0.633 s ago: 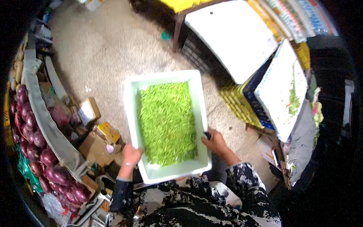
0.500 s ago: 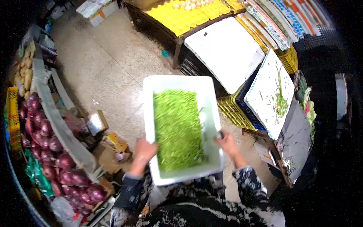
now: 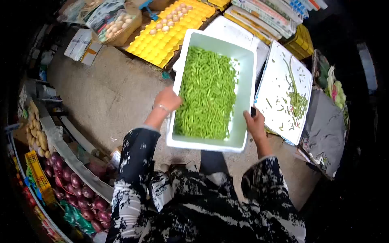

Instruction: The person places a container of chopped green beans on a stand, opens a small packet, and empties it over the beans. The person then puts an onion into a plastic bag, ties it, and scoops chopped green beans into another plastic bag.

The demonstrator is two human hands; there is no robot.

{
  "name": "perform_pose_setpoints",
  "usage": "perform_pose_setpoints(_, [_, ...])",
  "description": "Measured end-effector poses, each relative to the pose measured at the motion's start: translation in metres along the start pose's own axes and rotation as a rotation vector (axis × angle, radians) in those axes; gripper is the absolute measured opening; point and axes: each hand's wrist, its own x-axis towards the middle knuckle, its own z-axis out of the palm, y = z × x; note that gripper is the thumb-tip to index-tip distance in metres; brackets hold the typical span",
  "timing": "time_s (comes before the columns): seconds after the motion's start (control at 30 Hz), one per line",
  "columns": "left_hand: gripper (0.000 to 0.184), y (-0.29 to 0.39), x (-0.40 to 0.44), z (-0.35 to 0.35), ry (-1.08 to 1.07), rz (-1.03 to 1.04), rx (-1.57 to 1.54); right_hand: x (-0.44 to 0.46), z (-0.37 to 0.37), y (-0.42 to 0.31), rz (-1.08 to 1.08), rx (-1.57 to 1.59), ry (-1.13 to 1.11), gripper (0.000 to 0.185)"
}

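Observation:
A white foam box (image 3: 245, 97) is held up in front of me, with cut green pieces (image 3: 207, 93) spread over most of its bottom. My left hand (image 3: 167, 99) grips the box's left side, fingers partly hidden by the wall. On the right side, my right hand (image 3: 255, 121) is closed round the rim, and a small dark object (image 3: 253, 111) shows at its fingers. Just right of the box lies a white foam board (image 3: 283, 93) bearing long green stems (image 3: 298, 103) and scattered bits.
Yellow egg trays (image 3: 156, 42) with some eggs stand beyond the box. A basket of eggs (image 3: 117, 26) is at the upper left. Red onions (image 3: 79, 190) and potatoes (image 3: 36, 135) line the left side. Stacked foam lids (image 3: 263, 18) rise at the back right, beside a yellow crate (image 3: 300, 42).
Both hands have carried the box forward and to the right, so it now overlaps the white surface behind it. The view has shifted, showing more of the egg trays and the basket.

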Motion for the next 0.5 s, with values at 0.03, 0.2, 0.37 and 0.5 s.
perform_pose_setpoints(0.03, [0.030,0.015,0.024,-0.005,0.001,0.036,-0.075,0.020,-0.001,0.011,0.009,0.015,0.009,0.029])
perform_pose_setpoints(0.2, [0.033,0.053,0.155,-0.012,0.083,-0.004,0.046,0.131,0.047,0.062,0.186,0.283,0.051,0.030])
perform_pose_setpoints(0.37, [0.038,0.040,0.228,0.028,0.386,0.136,-0.306,0.235,0.061,0.058,0.158,0.007,0.160,0.037])
perform_pose_setpoints(0.5, [0.040,0.006,0.162,0.039,0.545,0.032,-0.355,0.274,0.066,0.071,0.244,-0.226,0.088,0.059])
